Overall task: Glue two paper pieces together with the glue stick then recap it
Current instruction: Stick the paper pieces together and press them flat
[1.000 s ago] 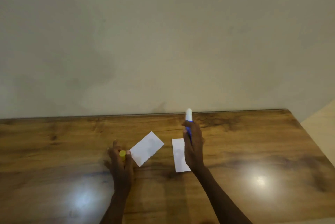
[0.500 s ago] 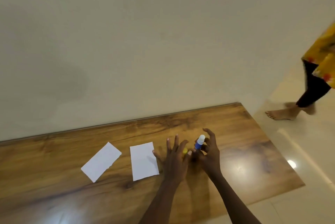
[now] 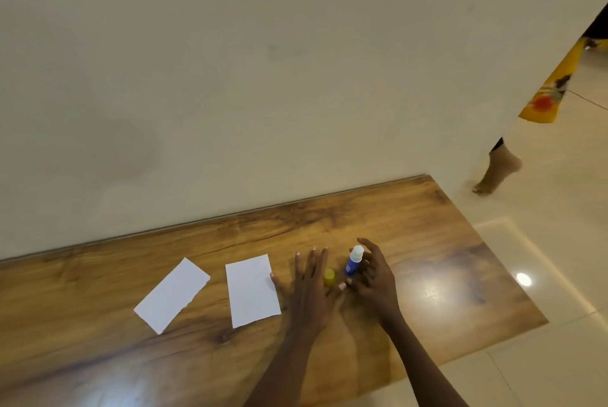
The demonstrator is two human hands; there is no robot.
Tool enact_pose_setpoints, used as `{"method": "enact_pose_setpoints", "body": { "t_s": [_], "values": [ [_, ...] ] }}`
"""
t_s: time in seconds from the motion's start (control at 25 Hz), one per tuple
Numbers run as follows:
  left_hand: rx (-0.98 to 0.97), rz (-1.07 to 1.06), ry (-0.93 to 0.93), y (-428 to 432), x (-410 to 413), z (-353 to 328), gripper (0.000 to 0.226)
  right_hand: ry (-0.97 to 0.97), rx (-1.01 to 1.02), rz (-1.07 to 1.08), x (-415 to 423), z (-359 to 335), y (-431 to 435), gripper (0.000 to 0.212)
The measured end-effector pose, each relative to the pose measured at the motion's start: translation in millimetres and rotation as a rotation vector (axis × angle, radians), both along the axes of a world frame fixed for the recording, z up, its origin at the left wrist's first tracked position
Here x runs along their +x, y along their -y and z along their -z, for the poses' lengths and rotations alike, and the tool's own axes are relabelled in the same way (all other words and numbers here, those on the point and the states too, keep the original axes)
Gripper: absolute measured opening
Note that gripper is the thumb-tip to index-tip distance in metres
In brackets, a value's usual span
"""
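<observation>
The cap (image 3: 329,276) sits just left of the upright glue stick (image 3: 353,263), beside the flat, straight-fingered left hand (image 3: 309,291); whether the right hand (image 3: 373,280) grips the stick is unclear.

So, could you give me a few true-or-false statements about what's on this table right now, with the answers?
1. The left paper and the right paper lie apart on the table. True.
2. The yellow cap is on the glue stick. False: the cap is off, beside the left hand, and the stick's white tip is bare.
3. The left hand's fingers are spread straight. True.
4. The glue stick lies flat on one of the papers. False: it stands upright to the right of both papers, next to the right hand.
5. Another person's foot shows on the floor beyond the table. True.
</observation>
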State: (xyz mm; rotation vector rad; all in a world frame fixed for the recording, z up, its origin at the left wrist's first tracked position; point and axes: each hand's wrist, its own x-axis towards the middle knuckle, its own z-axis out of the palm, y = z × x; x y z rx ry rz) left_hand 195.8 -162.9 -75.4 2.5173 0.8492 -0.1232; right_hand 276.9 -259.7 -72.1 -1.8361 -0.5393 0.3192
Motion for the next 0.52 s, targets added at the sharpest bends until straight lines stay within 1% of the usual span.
{"method": "enact_pose_setpoints", "body": {
  "t_s": [0.04, 0.08, 0.12, 0.2, 0.24, 0.28, 0.32, 0.36, 0.4, 0.44, 0.48, 0.52],
  "values": [
    [-0.041, 0.031, -0.029, -3, -1, -3, 0.082, -0.062, 0.056, 0.024, -2, -6, 1, 0.067],
    [-0.103, 0.059, -0.047, -6, -3, -6, 0.088, -0.078, 0.106, 0.089, -7, -13, 4, 0.068],
    [-0.191, 0.076, -0.044, -11, -5, -10, 0.092, -0.036, 0.141, 0.191, -15, -20, 6, 0.071],
    [-0.394, 0.085, 0.031, -21, -14, -19, 0.092, 0.169, 0.141, 0.401, -39, -36, 4, 0.075],
    [-0.470, 0.083, 0.116, -27, -22, -25, 0.088, 0.306, 0.127, 0.455, -54, -46, -3, 0.069],
    [-0.528, 0.061, 0.230, -33, -32, -30, 0.082, 0.415, 0.112, 0.440, -68, -53, -14, 0.059],
    [-0.551, -0.005, 0.357, -39, -43, -34, 0.074, 0.480, 0.082, 0.354, -82, -58, -28, 0.049],
    [-0.514, -0.122, 0.469, -47, -56, -37, 0.067, 0.486, 0.024, 0.223, -93, -62, -44, 0.040],
    [-0.419, -0.262, 0.539, -56, -70, -36, 0.060, 0.409, -0.072, 0.094, -102, -65, -60, 0.032],
    [-0.299, -0.380, 0.570, -66, -85, -34, 0.053, 0.280, -0.199, -0.016, -108, -63, -75, 0.027],
    [-0.195, -0.444, 0.566, -73, -100, -32, 0.047, 0.141, -0.351, -0.083, -113, -58, -88, 0.028],
    [-0.131, -0.460, 0.542, -79, -112, -29, 0.042, 0.053, -0.509, -0.107, -117, -51, -99, 0.034]
  ]
}}
